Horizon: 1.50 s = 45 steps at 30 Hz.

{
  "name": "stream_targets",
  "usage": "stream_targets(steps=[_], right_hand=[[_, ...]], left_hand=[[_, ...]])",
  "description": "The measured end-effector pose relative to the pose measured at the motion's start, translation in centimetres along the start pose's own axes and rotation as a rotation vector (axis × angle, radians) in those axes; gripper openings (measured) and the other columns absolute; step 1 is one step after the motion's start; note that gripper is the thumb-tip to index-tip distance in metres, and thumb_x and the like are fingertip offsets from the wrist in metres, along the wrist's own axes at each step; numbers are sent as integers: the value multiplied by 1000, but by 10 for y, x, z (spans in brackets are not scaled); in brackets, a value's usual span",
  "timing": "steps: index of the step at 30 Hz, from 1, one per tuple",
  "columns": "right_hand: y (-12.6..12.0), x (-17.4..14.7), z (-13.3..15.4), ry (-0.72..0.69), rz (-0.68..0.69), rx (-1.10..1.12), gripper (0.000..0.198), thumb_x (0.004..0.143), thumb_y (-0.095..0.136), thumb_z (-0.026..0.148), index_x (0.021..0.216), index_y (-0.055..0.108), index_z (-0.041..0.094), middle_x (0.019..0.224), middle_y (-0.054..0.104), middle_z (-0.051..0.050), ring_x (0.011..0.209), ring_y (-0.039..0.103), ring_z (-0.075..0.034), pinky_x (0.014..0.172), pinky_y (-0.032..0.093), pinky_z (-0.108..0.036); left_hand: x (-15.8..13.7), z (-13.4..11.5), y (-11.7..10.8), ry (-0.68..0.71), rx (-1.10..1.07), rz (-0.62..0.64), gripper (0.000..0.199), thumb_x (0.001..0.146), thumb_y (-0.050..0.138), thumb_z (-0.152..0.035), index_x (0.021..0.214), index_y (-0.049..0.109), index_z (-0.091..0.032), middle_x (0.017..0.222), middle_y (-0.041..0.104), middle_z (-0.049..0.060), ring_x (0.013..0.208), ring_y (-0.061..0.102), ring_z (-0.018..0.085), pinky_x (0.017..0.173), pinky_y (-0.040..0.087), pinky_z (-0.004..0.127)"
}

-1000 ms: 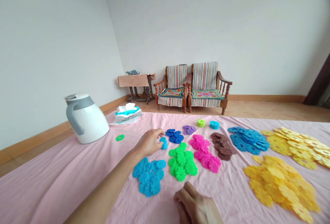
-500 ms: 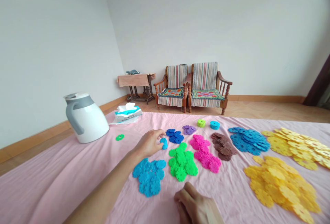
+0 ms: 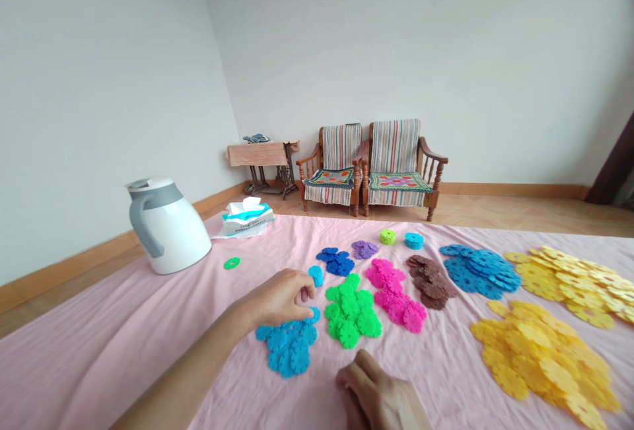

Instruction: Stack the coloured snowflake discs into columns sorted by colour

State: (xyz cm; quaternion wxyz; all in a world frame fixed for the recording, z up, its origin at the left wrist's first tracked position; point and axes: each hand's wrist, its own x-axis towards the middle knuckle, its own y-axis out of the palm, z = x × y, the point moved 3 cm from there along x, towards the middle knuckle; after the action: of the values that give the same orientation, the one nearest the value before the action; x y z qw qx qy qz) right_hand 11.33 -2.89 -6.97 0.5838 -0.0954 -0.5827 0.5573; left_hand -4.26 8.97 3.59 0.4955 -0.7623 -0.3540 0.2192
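My left hand point(image 3: 283, 296) hovers over the upper edge of a pile of light blue flower-shaped plastic discs point(image 3: 290, 349). Its fingers are curled, with a gap between thumb and forefinger, and the thumb is close to the disc at the pile's upper right corner. Just beyond the fingers stands a small light blue stack point(image 3: 316, 276). Low in the picture, my right hand point(image 3: 377, 394) rests closed on the cloth, its inner side hidden. Bright green discs point(image 3: 351, 314) lie between and beyond the two hands.
Around them lie dark blue point(image 3: 337, 262), purple point(image 3: 365, 249), pink point(image 3: 396, 294), brown point(image 3: 428, 281), blue point(image 3: 478, 270) and yellow discs point(image 3: 539, 351) on pink cloth point(image 3: 163, 344). A white jug point(image 3: 178, 235), a tissue box point(image 3: 247, 217) and one green disc point(image 3: 232, 263) are at left.
My left hand has drawn back from the small light blue stack toward the light blue pile nearer me. The stack now shows fully. My right hand has stayed in place.
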Motion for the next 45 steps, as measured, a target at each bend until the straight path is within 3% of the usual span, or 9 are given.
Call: stream_targets(steps=[7, 13, 17, 22, 26, 31, 34, 39, 45], right_hand=[[-1, 0, 0, 3, 6, 10, 25, 90, 35, 23, 78, 56, 25, 71, 60, 0, 51, 60, -9, 48, 44, -13], [1, 0, 0, 5, -18, -2, 29, 92, 33, 26, 76, 56, 25, 69, 59, 1, 49, 59, -8, 47, 43, -13], [3, -1, 0, 12, -43, -8, 31, 93, 32, 28, 74, 57, 25, 68, 59, 1, 48, 58, -8, 46, 42, -13], [2, -1, 1, 10, -54, -17, 31, 93, 32, 28, 75, 57, 25, 68, 59, 1, 48, 57, -8, 46, 42, -13], [0, -1, 2, 10, -40, -13, 31, 93, 33, 28, 75, 57, 25, 69, 59, 0, 48, 58, -8, 47, 42, -13], [-3, 0, 3, 17, -35, -8, 30, 92, 34, 27, 75, 58, 25, 69, 60, 0, 49, 57, -8, 46, 42, -13], [-3, 1, 3, 12, -30, 0, 32, 93, 32, 27, 75, 58, 25, 69, 60, 0, 49, 58, -8, 46, 42, -13], [-1, 0, 2, 10, -32, 4, 36, 94, 29, 29, 74, 58, 24, 68, 59, 0, 49, 58, -8, 46, 43, -13], [-2, 0, 2, 13, -30, 13, 38, 95, 28, 30, 75, 59, 25, 68, 59, 0, 49, 58, -8, 48, 44, -13]], left_hand=[[-3, 0, 19, -35, 97, -7, 12, 61, 64, -19, 70, 58, -17, 72, 58, -2, 68, 53, 14, 57, 36, 19], [-2, 7, 16, -32, 5, -76, 14, 60, 62, -16, 74, 61, -17, 73, 59, -2, 66, 55, 13, 56, 38, 19], [3, 32, 7, -128, -81, -187, 18, 64, 62, -19, 81, 65, -16, 71, 62, -1, 64, 57, 13, 58, 42, 20], [11, 62, 4, -193, 44, -400, 19, 64, 61, -11, 82, 64, -16, 81, 64, 1, 66, 56, 12, 65, 43, 22], [14, 70, 12, -194, 70, -396, 24, 63, 59, -6, 84, 65, -16, 83, 63, 2, 68, 56, 13, 67, 43, 22], [13, 72, 12, -175, 13, -383, 19, 67, 63, -17, 86, 64, -17, 83, 64, 2, 69, 58, 14, 67, 44, 24], [6, 69, 2, -152, -12, -279, 10, 69, 59, -20, 77, 63, -15, 76, 63, 1, 66, 57, 14, 62, 42, 23], [-14, 59, -12, -141, -141, 110, 21, 60, 63, -20, 81, 63, -16, 67, 59, -3, 65, 55, 14, 56, 40, 20], [-17, 63, -10, -182, -184, 156, 18, 57, 64, -19, 74, 61, -16, 63, 55, -4, 61, 53, 13, 54, 39, 20]])
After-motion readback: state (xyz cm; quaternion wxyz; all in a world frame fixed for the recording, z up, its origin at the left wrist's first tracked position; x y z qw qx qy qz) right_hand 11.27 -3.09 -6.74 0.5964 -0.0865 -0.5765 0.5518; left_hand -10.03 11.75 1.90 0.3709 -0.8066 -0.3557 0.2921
